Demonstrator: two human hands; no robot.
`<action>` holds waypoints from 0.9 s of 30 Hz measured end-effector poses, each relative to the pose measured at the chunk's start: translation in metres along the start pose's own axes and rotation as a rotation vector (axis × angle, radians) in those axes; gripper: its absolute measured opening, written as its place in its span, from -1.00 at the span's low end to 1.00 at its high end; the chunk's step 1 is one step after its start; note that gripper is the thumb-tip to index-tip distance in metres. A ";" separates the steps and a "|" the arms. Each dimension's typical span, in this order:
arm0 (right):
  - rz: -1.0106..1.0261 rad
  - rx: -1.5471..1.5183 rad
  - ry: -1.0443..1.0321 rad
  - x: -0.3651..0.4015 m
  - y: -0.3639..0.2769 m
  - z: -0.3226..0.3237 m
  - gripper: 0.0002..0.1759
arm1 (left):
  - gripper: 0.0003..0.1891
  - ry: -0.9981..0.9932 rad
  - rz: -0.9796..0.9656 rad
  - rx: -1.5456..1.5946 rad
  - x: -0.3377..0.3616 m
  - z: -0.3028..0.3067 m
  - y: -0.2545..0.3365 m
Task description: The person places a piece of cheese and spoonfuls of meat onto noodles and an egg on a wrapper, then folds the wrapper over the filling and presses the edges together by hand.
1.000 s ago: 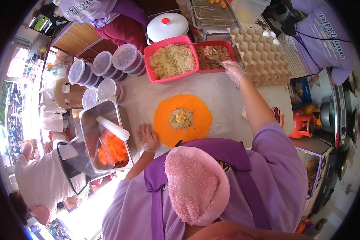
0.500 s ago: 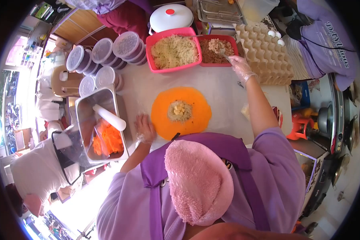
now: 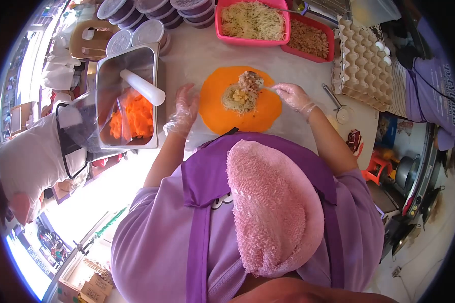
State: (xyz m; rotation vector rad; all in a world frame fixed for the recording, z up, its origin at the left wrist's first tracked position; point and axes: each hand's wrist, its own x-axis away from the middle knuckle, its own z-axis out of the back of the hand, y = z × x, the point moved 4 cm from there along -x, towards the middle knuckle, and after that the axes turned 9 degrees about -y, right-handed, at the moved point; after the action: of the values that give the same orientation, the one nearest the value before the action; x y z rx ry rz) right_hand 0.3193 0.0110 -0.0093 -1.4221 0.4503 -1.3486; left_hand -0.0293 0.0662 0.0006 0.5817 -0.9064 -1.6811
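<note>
A flat round orange dough sheet point(image 3: 211, 112) lies on the pale work surface. A small mound of pale shredded filling point(image 3: 231, 99) with yellowish bits on top sits at its middle. My right hand point(image 3: 294, 98), in a clear plastic glove, grips a spoon point(image 3: 267, 88) by its handle from the right. The spoon's bowl carries ground meat point(image 3: 249, 81) over the far side of the mound. My left hand point(image 3: 184, 108), also gloved, is held at the sheet's left edge with its fingers stretched out and nothing in them.
A pink tub point(image 3: 253, 42) of shreds and a red tub point(image 3: 308, 57) of ground meat stand behind. Egg trays point(image 3: 361, 65) and a metal-handled tool point(image 3: 331, 95) lie right. A steel pan point(image 3: 157, 96) holds orange dough and a white rolling pin point(image 3: 142, 87). Lidded containers point(image 3: 151, 33) stand back left.
My right hand has brought the spoonful of meat from the red tub to above the dough sheet. My left hand has lifted from the surface. The view has tilted down.
</note>
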 end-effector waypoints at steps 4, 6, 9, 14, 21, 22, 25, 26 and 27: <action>-0.061 0.095 -0.025 -0.006 -0.007 -0.016 -0.69 | -0.57 -0.147 -0.385 -0.167 -0.003 -0.021 0.076; -0.043 0.204 -0.043 -0.008 -0.009 -0.019 -0.69 | -0.57 -0.163 -0.484 -0.270 -0.008 -0.037 0.093; -0.093 0.217 -0.050 -0.008 -0.009 -0.023 -0.69 | -0.57 -0.218 -0.580 -0.397 -0.009 -0.061 0.105; -0.041 0.234 -0.027 0.002 -0.019 -0.027 -0.68 | -0.60 -0.299 -0.601 -0.441 -0.011 -0.084 0.088; -0.181 0.394 0.027 0.010 -0.032 -0.026 -0.68 | -0.70 -0.248 -0.744 -0.433 -0.006 -0.088 0.091; -0.180 0.395 0.034 0.014 -0.042 -0.026 -0.68 | -0.70 -0.248 -0.727 -0.400 -0.006 -0.087 0.093; -0.195 0.444 0.057 0.025 -0.065 -0.026 -0.69 | -0.70 -0.243 -0.733 -0.316 -0.005 -0.084 0.095; -0.207 0.465 0.058 0.025 -0.066 -0.026 -0.68 | -0.70 -0.241 -0.743 -0.319 -0.005 -0.084 0.094; -0.219 0.486 0.062 0.026 -0.068 -0.025 -0.68 | -0.70 -0.235 -0.748 -0.291 -0.005 -0.085 0.092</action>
State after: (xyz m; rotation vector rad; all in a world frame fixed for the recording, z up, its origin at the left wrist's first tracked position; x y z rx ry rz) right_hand 0.2789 0.0031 0.0562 -1.0472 -0.0040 -1.5527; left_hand 0.0903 0.0361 0.0248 0.5642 -0.6101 -2.5468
